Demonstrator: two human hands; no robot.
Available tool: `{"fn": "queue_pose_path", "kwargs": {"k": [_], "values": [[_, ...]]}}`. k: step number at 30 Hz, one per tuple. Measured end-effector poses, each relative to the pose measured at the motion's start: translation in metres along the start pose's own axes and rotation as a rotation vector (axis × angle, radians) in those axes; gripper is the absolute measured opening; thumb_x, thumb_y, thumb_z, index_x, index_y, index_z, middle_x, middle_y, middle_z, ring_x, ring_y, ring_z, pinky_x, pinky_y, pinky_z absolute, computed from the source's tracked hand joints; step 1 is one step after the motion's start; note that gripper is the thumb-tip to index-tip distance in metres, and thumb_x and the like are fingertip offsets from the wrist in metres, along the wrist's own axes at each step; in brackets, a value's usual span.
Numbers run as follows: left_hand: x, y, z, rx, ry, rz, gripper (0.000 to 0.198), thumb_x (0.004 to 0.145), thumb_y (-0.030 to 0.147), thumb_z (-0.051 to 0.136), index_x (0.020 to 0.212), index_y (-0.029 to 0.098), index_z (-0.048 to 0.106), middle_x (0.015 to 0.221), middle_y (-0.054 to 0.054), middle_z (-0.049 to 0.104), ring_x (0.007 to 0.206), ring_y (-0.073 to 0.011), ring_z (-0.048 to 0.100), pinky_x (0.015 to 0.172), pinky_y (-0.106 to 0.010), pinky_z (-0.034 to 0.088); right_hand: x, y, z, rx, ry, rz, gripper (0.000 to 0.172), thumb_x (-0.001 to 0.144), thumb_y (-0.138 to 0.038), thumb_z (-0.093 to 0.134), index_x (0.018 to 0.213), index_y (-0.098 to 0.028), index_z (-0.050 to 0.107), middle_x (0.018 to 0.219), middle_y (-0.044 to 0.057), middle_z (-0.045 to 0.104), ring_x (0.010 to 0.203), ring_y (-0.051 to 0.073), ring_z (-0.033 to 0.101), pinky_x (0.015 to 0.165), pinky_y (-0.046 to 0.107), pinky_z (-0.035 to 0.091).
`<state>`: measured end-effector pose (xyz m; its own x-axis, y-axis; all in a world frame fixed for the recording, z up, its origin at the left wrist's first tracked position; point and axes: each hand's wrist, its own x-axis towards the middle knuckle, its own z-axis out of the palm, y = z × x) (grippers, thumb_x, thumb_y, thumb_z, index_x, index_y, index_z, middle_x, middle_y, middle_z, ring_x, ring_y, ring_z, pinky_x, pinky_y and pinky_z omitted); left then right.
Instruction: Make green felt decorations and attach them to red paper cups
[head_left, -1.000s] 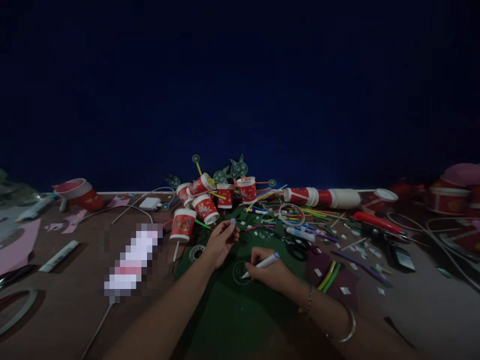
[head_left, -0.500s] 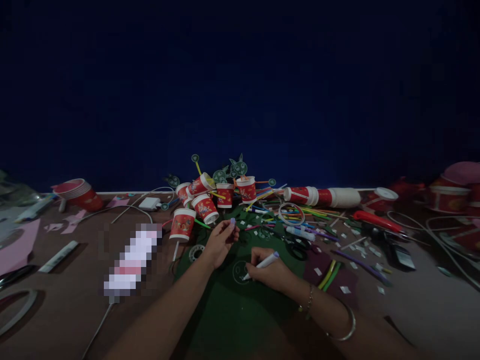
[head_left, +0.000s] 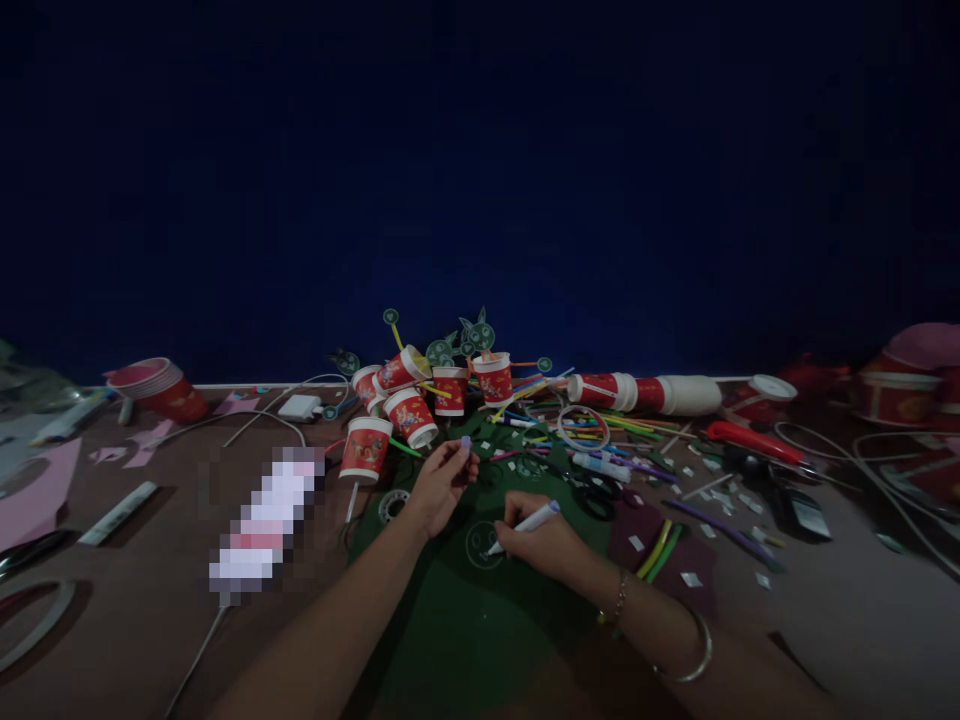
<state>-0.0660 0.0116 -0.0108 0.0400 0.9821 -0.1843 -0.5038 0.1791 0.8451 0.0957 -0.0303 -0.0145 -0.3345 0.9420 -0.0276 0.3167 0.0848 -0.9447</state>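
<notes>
We log, from the left: a red paper cup [head_left: 365,450] stands just left of and beyond the left hand [head_left: 439,487]. That hand's thumb and fingertips are pinched together on a small pale-purple cap [head_left: 466,441], held above the green sheet [head_left: 465,640]. Right of that pinch and nearer the person, a drawn circle [head_left: 481,545] sits on the sheet. The white marker [head_left: 525,524] is clamped in the right hand [head_left: 546,548]. Its long axis slants from the tip, down-left of the grip at the circle's edge (contact not resolvable), to a purple end up-right. The right hand is nearer the circle. Beyond this grip lie black scissors [head_left: 592,496]; to its right are green and yellow straws [head_left: 658,550].
</notes>
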Motion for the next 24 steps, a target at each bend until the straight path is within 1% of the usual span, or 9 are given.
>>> {"fn": "queue_pose_path", "kwargs": {"k": [6,12,24], "values": [[0.0003,-0.0001,0.0003,-0.005,-0.001,0.000,0.028,0.064,0.029,0.076,0.083,0.015,0.060,0.069,0.000,0.062,0.059,-0.0063,0.055,0.056,-0.017,0.043,-0.0014,-0.0029,-0.0007,-0.013,-0.024,0.002,0.017,0.066,-0.019,0.055,0.054,-0.019,0.043,0.045,-0.006,0.047,0.042,0.007,0.039,0.039,0.016,0.026],[0.0001,0.0000,0.0008,-0.001,0.000,0.005,0.027,0.064,0.028,0.075,0.082,0.015,0.060,0.069,0.001,0.062,0.059,-0.0063,0.055,0.056,-0.017,0.043,-0.0007,-0.0007,0.0010,0.013,-0.008,0.006,0.017,0.066,-0.020,0.055,0.055,-0.019,0.042,0.045,-0.006,0.046,0.041,0.007,0.039,0.039,0.016,0.026],[-0.0005,0.0006,0.0013,0.000,-0.002,0.001,0.026,0.065,0.028,0.075,0.082,0.015,0.060,0.069,0.000,0.062,0.059,-0.0065,0.055,0.056,-0.017,0.043,-0.0005,-0.0037,-0.0009,-0.001,-0.027,0.001,0.017,0.066,-0.020,0.055,0.054,-0.019,0.042,0.045,-0.006,0.048,0.043,0.007,0.039,0.040,0.016,0.026]]}}
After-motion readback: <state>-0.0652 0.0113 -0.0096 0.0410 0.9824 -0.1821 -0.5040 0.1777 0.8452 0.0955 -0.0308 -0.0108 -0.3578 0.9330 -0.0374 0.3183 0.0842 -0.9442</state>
